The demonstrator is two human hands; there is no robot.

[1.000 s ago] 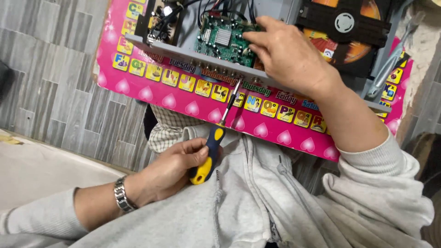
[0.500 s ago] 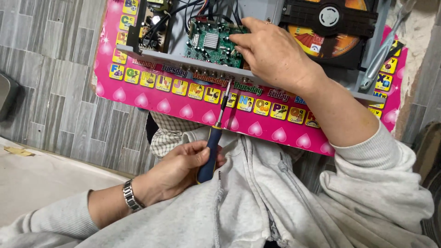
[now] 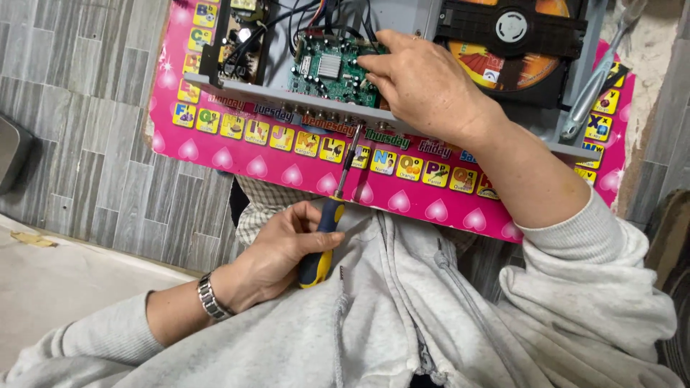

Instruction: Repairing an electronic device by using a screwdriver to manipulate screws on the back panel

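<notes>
My left hand (image 3: 277, 251) grips a screwdriver (image 3: 327, 230) by its blue and yellow handle, low over my grey hoodie. Its metal shaft points up and its tip touches the rear edge of an opened grey disc player (image 3: 402, 129). My right hand (image 3: 424, 86) rests inside the player, fingertips on the green circuit board (image 3: 327, 68). At the right of the case, the black disc tray (image 3: 514, 32) holds an orange disc. The player lies on a pink board (image 3: 287, 162) with coloured letter tiles and hearts.
A metal tool (image 3: 593, 79) lies along the player's right side. Grey wood-pattern tiles (image 3: 79, 122) cover the floor on the left, with a pale mat (image 3: 65, 280) lower left. A second small board with wires (image 3: 241, 43) sits at the player's left end.
The view has shifted so the player and pink board sit higher and further right in frame. My left hand has brought the screwdriver's tip up against the player's rear edge. My right hand stays on the circuit board.
</notes>
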